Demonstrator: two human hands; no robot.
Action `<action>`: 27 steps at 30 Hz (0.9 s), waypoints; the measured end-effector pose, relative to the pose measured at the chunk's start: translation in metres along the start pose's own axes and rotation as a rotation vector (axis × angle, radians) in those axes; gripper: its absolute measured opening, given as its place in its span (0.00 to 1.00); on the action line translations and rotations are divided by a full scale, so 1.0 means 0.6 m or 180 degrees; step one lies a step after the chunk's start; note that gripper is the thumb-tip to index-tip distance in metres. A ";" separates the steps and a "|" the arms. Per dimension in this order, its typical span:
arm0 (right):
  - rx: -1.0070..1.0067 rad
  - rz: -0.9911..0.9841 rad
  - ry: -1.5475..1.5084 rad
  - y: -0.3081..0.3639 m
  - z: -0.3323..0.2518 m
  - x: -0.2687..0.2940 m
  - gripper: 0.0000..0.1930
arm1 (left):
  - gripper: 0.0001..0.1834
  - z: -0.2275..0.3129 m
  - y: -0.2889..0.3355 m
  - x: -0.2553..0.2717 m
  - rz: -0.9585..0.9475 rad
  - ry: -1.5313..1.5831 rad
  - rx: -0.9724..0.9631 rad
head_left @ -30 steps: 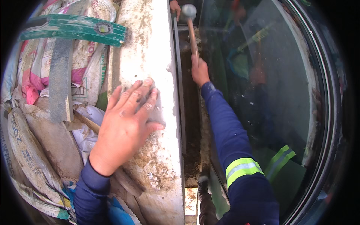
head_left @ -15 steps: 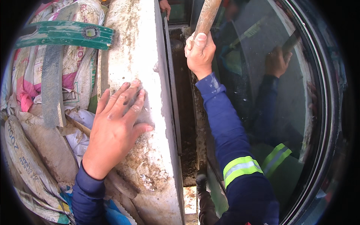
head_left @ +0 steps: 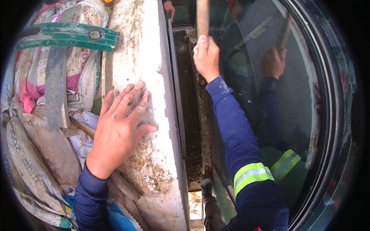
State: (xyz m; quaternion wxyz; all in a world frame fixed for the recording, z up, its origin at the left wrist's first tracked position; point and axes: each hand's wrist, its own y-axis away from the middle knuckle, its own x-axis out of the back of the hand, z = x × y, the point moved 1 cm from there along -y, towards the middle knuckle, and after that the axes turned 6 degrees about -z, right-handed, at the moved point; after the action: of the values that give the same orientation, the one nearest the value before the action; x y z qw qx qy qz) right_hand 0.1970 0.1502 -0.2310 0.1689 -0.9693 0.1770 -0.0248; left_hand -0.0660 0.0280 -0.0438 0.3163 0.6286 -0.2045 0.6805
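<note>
My left hand (head_left: 121,125) lies flat with its fingers stretched out on the rough, dirt-stained top of a pale concrete wall (head_left: 135,50). Across a narrow gap, my right hand (head_left: 207,57) is wrapped round a wooden handle (head_left: 202,19). The handle points away from me, slightly blurred, and runs out of view at the top, so whatever is on its far end is hidden. Beside my right arm stands a dark glass pane (head_left: 246,115), which mirrors the arm and the handle.
Stacked sacks (head_left: 29,165) fill the left side. A green spirit level (head_left: 69,36) lies over them, near a grey strip (head_left: 56,88). Another person's hand (head_left: 169,8) grips an edge at the far end of the dark gap (head_left: 191,96).
The wooden handle has swung from leaning right to nearly straight ahead, my right hand turning with it. My left hand has stayed on the concrete wall.
</note>
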 end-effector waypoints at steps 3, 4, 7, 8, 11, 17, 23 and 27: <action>0.0842 0.0033 -0.0541 -0.031 -0.081 0.008 0.27 | 0.36 0.000 0.000 -0.003 -0.0005 0.0004 -0.0016; 0.1079 0.0072 -0.0712 -0.042 -0.098 -0.001 0.27 | 0.36 -0.001 0.001 -0.001 -0.0020 -0.0010 0.0008; 0.0879 0.0168 -0.0461 -0.036 -0.059 -0.024 0.25 | 0.36 0.004 0.001 0.006 -0.0067 -0.0013 0.0052; 0.0729 0.0187 -0.0202 -0.025 -0.025 -0.022 0.25 | 0.36 0.006 0.000 0.008 -0.0079 -0.0006 0.0047; -0.0335 0.0247 0.1749 0.078 0.244 0.012 0.27 | 0.36 0.006 -0.008 -0.002 -0.0003 0.0140 -0.0093; -0.1684 0.0207 0.0920 0.018 0.112 0.058 0.29 | 0.36 0.002 0.000 0.001 -0.0033 -0.0005 0.0016; -0.0192 0.0173 0.0662 -0.011 0.002 0.013 0.24 | 0.36 0.003 -0.001 -0.002 -0.0049 0.0023 0.0028; 0.0801 0.0437 -0.0095 -0.051 -0.060 -0.024 0.21 | 0.36 0.003 0.002 0.002 -0.0099 -0.0040 0.0083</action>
State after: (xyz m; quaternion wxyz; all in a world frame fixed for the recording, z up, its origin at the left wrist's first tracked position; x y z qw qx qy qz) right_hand 0.1896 0.1707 -0.1865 0.2931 -0.9263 0.2358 -0.0207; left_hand -0.0655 0.0262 -0.0420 0.3174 0.6400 -0.1879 0.6741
